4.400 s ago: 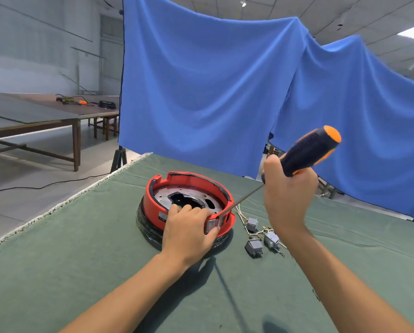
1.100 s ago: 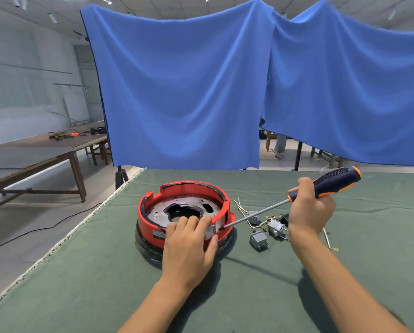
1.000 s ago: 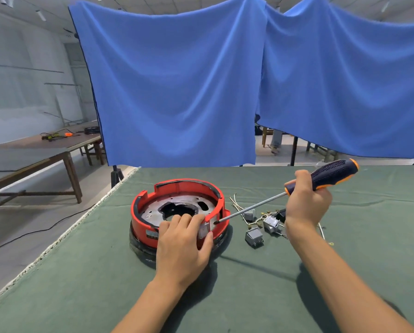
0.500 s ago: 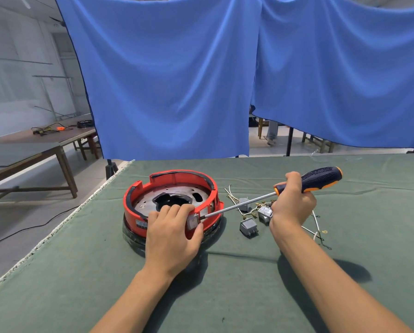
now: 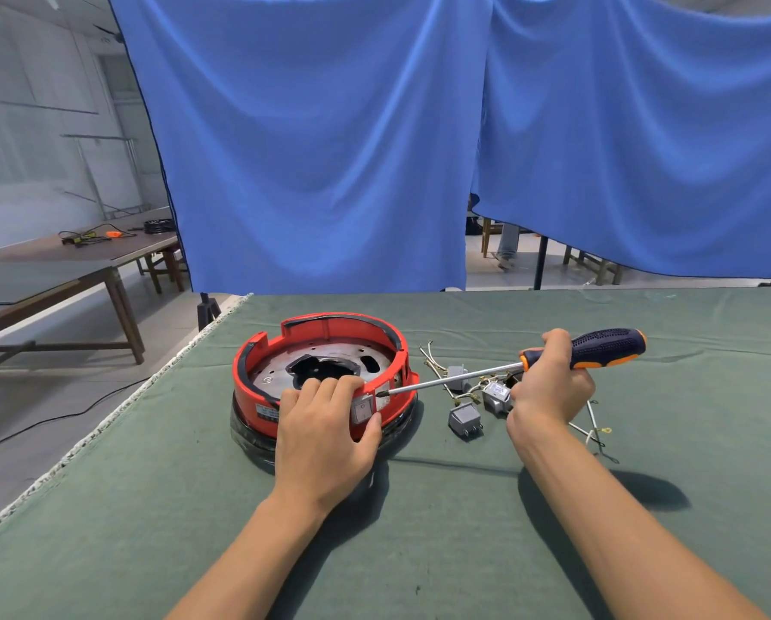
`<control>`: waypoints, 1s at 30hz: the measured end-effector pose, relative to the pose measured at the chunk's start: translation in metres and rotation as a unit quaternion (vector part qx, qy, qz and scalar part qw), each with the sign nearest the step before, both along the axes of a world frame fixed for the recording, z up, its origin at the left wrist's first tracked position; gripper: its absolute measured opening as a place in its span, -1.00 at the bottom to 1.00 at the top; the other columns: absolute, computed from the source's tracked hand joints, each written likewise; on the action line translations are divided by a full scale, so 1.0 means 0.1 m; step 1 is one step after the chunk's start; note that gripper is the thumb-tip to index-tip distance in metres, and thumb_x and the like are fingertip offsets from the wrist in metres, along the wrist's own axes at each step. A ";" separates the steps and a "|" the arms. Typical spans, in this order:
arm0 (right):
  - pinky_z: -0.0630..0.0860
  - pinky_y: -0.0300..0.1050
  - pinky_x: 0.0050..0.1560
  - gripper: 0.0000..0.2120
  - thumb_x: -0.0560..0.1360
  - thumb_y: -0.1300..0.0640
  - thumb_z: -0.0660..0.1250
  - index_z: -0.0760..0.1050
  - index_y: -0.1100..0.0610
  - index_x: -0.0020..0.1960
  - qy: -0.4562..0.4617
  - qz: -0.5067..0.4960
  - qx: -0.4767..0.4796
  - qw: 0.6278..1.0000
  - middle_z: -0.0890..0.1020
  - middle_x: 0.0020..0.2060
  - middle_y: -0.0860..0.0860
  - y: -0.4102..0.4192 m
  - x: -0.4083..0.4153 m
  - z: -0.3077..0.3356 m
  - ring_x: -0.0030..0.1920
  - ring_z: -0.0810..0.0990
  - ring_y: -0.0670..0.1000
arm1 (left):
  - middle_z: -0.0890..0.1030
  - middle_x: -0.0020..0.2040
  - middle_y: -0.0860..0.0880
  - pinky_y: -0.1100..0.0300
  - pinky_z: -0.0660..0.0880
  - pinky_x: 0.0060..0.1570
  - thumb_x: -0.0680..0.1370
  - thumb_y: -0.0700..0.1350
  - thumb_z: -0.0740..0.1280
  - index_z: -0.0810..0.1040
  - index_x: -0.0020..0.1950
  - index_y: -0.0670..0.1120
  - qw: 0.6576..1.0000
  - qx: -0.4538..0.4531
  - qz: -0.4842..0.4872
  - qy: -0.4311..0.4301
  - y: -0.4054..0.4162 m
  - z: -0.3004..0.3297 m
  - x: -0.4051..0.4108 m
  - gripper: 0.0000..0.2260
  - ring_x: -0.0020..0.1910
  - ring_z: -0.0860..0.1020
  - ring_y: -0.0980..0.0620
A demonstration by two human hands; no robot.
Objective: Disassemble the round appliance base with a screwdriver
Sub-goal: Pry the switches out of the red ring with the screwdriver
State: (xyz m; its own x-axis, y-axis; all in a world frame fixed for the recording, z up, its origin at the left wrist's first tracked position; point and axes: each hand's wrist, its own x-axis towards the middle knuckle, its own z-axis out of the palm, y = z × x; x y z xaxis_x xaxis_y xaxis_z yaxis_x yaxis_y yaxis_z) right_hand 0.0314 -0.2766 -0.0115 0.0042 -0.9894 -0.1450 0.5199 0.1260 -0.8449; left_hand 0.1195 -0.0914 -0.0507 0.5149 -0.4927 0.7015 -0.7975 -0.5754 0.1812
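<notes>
A round red appliance base (image 5: pixel 330 333) with a metal plate inside and a black lower ring sits on the green-covered table (image 5: pixel 151 507). My left hand (image 5: pixel 325 436) grips its near rim, fingers curled over the edge and thumb beside a small grey switch (image 5: pixel 362 410) in the wall. My right hand (image 5: pixel 549 387) holds a screwdriver (image 5: pixel 598 349) with a dark and orange handle. Its long shaft runs nearly level to the left, and the tip touches the rim right by the switch.
Several small grey switch parts (image 5: pixel 464 420) and loose wires (image 5: pixel 593 434) lie on the cloth to the right of the base. Blue curtains (image 5: pixel 330 149) hang behind the table. The table's left edge (image 5: pixel 106 422) drops to the floor; a wooden table (image 5: pixel 61 270) stands far left.
The screwdriver has dropped from steeply raised to nearly level, and its tip has come to the rim beside the grey switch. My left hand has stayed on the base's near rim.
</notes>
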 end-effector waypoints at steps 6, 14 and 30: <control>0.23 -0.12 -0.44 -0.75 0.37 0.05 0.29 0.40 0.17 -0.42 0.001 -0.005 0.008 1.000 0.45 -0.65 -0.11 -0.01 -0.01 -0.04 -0.50 0.32 0.02 | 0.61 -0.17 0.01 0.07 0.28 -0.12 0.36 0.04 0.36 0.58 0.00 -0.07 1.000 -0.004 0.000 0.004 -0.01 0.00 -0.01 -0.71 -0.17 0.53 -0.09; 0.24 -0.10 -0.45 -0.74 0.37 0.03 0.29 0.42 0.18 -0.40 0.010 -0.005 0.025 1.000 0.43 -0.69 -0.12 0.00 0.03 -0.09 -0.51 0.33 0.03 | 0.61 -0.18 0.00 0.05 0.29 -0.13 0.35 0.03 0.36 0.59 -0.02 -0.08 1.000 -0.006 -0.002 0.003 -0.01 0.00 -0.01 -0.72 -0.18 0.53 -0.11; 0.28 -0.09 -0.43 -0.79 0.36 -0.02 0.30 0.43 0.13 -0.29 0.089 0.067 0.038 0.993 0.54 -0.43 -0.01 -0.20 0.37 0.01 -0.47 0.36 0.03 | 0.59 -0.25 0.03 0.07 0.21 -0.17 0.35 0.04 0.39 0.58 -0.09 -0.06 0.999 -0.037 -0.026 0.023 -0.03 -0.01 -0.03 -0.77 -0.23 0.51 -0.07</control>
State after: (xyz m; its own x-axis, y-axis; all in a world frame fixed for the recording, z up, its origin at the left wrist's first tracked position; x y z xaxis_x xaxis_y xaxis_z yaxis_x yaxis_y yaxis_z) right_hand 0.0680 -0.2962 -0.0109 0.1027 -0.9681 -0.2285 0.3384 0.2500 -0.9072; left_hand 0.1166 -0.0947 -0.0514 0.5230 -0.4676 0.7126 -0.8157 -0.5170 0.2594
